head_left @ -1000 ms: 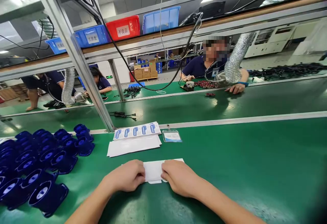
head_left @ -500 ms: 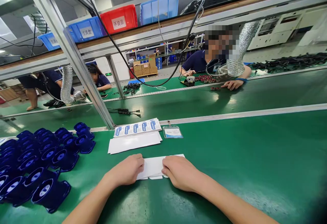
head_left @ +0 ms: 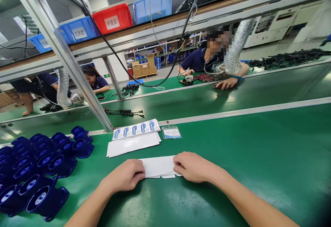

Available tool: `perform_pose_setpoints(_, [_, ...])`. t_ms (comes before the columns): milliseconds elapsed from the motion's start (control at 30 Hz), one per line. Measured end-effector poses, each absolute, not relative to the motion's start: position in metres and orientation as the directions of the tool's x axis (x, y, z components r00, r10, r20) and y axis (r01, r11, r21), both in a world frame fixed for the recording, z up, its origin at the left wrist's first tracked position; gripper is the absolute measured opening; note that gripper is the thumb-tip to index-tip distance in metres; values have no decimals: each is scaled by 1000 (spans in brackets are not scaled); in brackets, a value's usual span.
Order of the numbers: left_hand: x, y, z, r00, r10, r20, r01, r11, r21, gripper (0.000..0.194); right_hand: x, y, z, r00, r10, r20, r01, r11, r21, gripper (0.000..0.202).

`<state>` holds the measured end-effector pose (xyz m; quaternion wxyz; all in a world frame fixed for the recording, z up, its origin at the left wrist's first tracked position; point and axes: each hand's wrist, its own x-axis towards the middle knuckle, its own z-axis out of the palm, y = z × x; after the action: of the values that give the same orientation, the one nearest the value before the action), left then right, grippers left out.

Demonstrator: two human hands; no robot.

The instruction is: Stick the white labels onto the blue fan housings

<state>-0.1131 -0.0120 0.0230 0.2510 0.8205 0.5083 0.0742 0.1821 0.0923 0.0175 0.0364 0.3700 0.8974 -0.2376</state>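
Note:
A small stack of white paper strips point(head_left: 158, 166) lies on the green bench in front of me, its lower edges uneven. My left hand point(head_left: 129, 174) grips the left end with curled fingers, thumb near the lower corner. At the other end, my right hand point(head_left: 192, 167) is closed on the paper, its fingertips bent over the edge. Just beyond lie more blank white sheets point(head_left: 134, 145) and a sheet of blue-and-white printed labels point(head_left: 137, 129). A clear badge holder point(head_left: 172, 132) rests to the right of those labels.
Rows of dark blue plastic housings point(head_left: 48, 199) cover the bench's left side. A metal post point(head_left: 77, 78) rises behind them. Across the green belt point(head_left: 168, 102), a co-worker point(head_left: 193, 59) sits near small red parts. Bins, including a red bin point(head_left: 112, 18), stand on the overhead shelf.
My hands have moved apart along the paper, the right one further right, uncovering more of the strips between them. The view has shifted slightly.

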Motion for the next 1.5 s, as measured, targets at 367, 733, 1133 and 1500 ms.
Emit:
perform_pose_setpoints(367, [-108, -4, 21, 452, 880, -146, 838, -363, 408, 21, 138, 65, 10, -790, 607, -86, 589, 712, -382, 21])
perform_pose_setpoints(733, [-120, -4, 31, 364, 899, -243, 866, -231, 443, 15, 134, 66, 7, -752, 652, -92, 641, 692, -332, 21])
perform_pose_setpoints(1133, [-116, -4, 20, 238, 950, -204, 919, -152, 363, 22, 173, 90, 29, -760, 623, -185, 635, 650, -417, 20])
perform_pose_setpoints(1500, [-127, -3, 11, 260, 938, -230, 874, -127, 468, 23, 180, 91, 37, -628, 696, -349, 778, 578, -247, 10])
